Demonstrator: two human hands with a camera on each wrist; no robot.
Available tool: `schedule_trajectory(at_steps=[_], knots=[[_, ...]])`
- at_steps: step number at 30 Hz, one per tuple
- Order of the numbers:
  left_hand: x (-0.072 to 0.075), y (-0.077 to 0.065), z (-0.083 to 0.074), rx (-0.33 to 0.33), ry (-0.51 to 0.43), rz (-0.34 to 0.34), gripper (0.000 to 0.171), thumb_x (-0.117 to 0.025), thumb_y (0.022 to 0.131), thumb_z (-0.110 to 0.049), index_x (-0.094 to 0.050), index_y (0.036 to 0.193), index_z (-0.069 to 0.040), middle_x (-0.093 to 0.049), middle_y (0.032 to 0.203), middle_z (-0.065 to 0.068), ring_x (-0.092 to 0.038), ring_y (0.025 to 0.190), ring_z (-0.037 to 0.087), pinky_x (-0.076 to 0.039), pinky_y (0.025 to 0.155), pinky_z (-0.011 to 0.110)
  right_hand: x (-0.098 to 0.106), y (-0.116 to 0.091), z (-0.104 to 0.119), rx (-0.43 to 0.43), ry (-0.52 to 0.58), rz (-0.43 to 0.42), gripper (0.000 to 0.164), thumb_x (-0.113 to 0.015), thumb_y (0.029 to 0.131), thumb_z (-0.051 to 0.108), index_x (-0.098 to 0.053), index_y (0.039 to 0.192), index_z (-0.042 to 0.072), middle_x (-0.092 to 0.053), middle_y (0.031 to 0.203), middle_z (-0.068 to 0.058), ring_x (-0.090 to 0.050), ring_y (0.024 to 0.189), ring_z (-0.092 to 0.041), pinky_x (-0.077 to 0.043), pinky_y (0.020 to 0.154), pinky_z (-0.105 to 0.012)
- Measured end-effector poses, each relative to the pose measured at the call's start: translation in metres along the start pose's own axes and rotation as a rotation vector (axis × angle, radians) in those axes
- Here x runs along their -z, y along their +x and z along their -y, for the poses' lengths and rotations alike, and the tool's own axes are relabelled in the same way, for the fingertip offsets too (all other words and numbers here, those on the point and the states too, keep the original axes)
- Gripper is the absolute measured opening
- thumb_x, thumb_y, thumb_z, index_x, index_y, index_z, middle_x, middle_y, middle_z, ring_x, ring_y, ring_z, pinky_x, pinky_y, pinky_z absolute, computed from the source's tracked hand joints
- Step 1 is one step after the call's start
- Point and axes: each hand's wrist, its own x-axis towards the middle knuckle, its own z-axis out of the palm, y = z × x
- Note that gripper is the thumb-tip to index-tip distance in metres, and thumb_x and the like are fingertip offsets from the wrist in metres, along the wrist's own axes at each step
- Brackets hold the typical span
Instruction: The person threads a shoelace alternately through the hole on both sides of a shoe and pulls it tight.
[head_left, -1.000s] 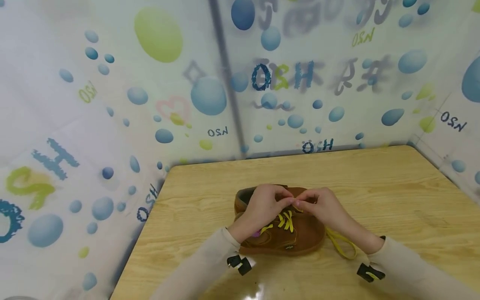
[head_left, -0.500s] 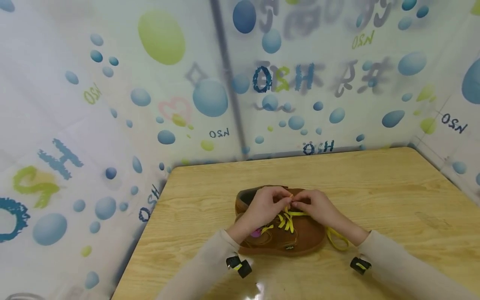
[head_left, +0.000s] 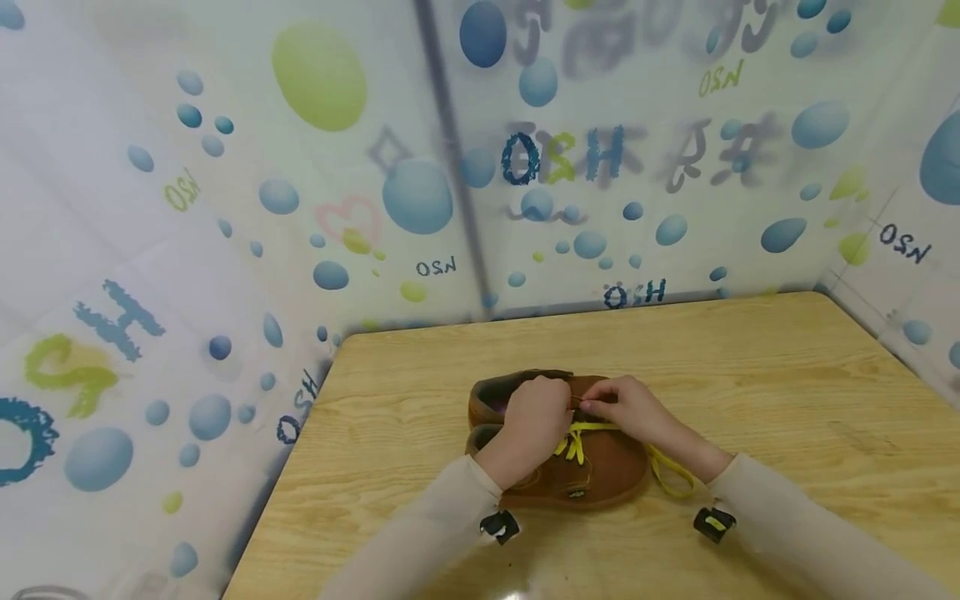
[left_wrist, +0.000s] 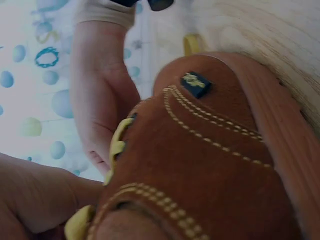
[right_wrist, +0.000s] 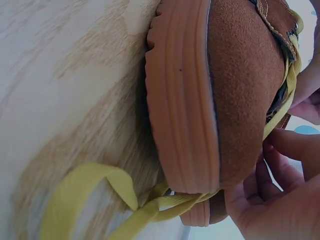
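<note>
Well, side by side on the table (head_left: 405, 400) sit your far shoe (head_left: 483, 407) and near shoe (head_left: 618, 467), both brown. Your left hand (head_left: 536, 423) bends over them, fingertips hidden, so I can't tell its grip. Next, your right hand (head_left: 632, 407) has thumb and finger close together; I can't tell what's between. Yellow lace (head_left: 673, 481) loops past the near toe.

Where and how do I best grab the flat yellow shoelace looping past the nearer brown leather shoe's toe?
Probably pinch the yellow shoelace at its outer bend, coming from the side away from the brown shoe: the loop bulges past the rounded toe, leaving that bend exposed, while the shoe blocks its inner side.
</note>
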Motion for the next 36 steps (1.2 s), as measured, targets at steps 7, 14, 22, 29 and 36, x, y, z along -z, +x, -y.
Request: schedule_trajectory(at_steps=[7,14,22,29,36], knots=[[-0.011,0.006,-0.007,0.024,0.133,-0.042,0.022,-0.071,0.090,-0.024,-0.070,0.069,-0.019,-0.065,0.062,-0.005,-0.063,0.058,0.012,-0.050,0.048,0.027,-0.002,0.000,-0.004,0.003,0.021,-0.009,0.015,-0.065,0.096,0.017,-0.076,0.094,0.008,-0.075,0.099,-0.010,-0.065,0.089,-0.014,-0.051,0.075,-0.027],[-0.013,0.007,-0.013,0.022,0.182,-0.055,0.016,-0.070,0.090,-0.023,-0.074,0.075,-0.022,-0.070,0.069,-0.005,-0.067,0.065,0.013,-0.053,0.051,0.028,-0.004,-0.002,-0.006,0.041,-0.003,-0.044,0.012,-0.066,0.095,0.014,-0.076,0.093,0.009,-0.075,0.097,-0.009,-0.067,0.093,-0.019,-0.052,0.078,-0.027],[-0.010,0.007,-0.012,0.027,0.103,-0.060,0.024,-0.071,0.089,-0.023,-0.067,0.065,-0.018,-0.060,0.059,-0.005,-0.058,0.053,0.010,-0.044,0.043,0.025,-0.004,-0.005,-0.005,0.066,-0.003,-0.068,0.011,-0.066,0.094,0.013,-0.076,0.092,0.009,-0.074,0.097,-0.009,-0.067,0.094,-0.021,-0.052,0.078,-0.026],[-0.005,0.009,-0.014,0.037,0.088,-0.002,0.029,-0.071,0.087,-0.019,-0.061,0.060,-0.018,-0.055,0.056,-0.006,-0.052,0.050,0.008,-0.038,0.040,0.023,-0.005,-0.006,-0.006,0.069,0.013,-0.061,0.012,-0.065,0.095,0.015,-0.076,0.094,0.009,-0.074,0.098,-0.008,-0.067,0.092,-0.019,-0.052,0.077,-0.024],[-0.004,0.013,-0.017,0.065,0.129,0.044,0.023,-0.071,0.089,-0.020,-0.067,0.066,-0.019,-0.063,0.064,-0.004,-0.062,0.059,0.013,-0.045,0.044,0.025,-0.006,-0.007,-0.005,0.078,-0.007,-0.085,0.012,-0.066,0.095,0.014,-0.076,0.092,0.010,-0.075,0.096,-0.006,-0.068,0.091,-0.019,-0.052,0.078,-0.025]])
